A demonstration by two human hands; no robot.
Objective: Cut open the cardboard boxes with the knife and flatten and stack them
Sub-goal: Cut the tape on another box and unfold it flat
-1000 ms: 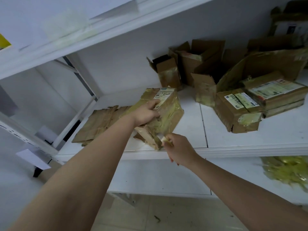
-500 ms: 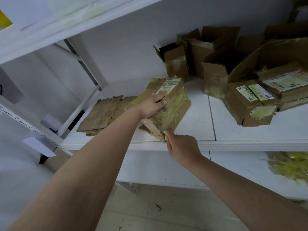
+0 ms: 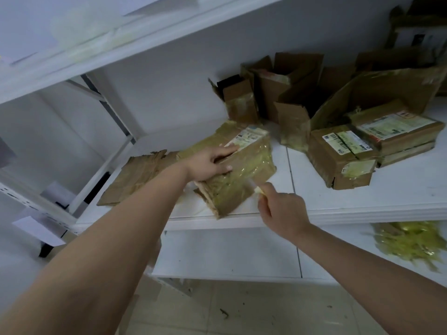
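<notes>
Two hands on one taped box (image 3: 244, 170) at the shelf (image 3: 362, 209) front edge: left hand (image 3: 209, 162) grips its top; right hand (image 3: 283, 209) pinches a knife (image 3: 256, 187) beside its right side. Flattened cardboard (image 3: 137, 175) lies left; bare shelf right.

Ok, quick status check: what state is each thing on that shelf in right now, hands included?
Taped box: closed, tilted on shelf edge.
Left hand: holds the box's top.
Right hand: grips knife against the box's taped side.
Flattened cardboard: lying flat, left.
Labelled boxes: sealed, waiting.
Opened boxes: flaps up, not flattened.
</notes>
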